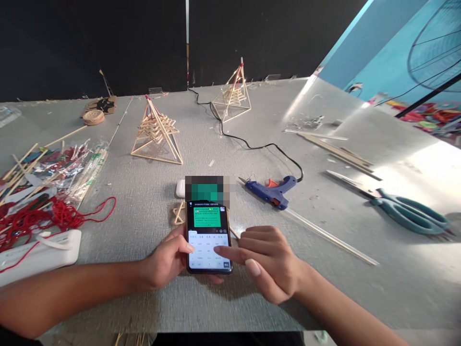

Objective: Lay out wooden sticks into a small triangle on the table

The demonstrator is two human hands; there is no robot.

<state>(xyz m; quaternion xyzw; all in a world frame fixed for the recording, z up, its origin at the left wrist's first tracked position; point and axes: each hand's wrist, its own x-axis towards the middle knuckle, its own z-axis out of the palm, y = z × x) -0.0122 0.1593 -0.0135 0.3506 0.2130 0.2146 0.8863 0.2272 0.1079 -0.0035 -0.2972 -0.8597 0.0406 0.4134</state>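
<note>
My left hand (171, 259) is closed around a smartphone (209, 257), its thumb lying over the lower left of the lit screen. A chat with a green message block shows above an on-screen keyboard; the phone's upper part is blurred out. With the index finger stretched out, my right hand (270, 262) touches the keyboard area on the right, and it holds nothing. Its thumb stands apart and the other fingers are bent. Just behind the phone lie a white case (180, 189) and a small wooden-stick frame (178, 214), both partly hidden.
Two stick pyramids (156, 132) (234, 93) stand farther back. A blue glue gun (272, 192) with a glue stick and black cord lies right, beside teal-handled scissors (414, 211). Red yarn (68, 216), bagged materials (68, 168) and a white power strip (59, 252) occupy the left.
</note>
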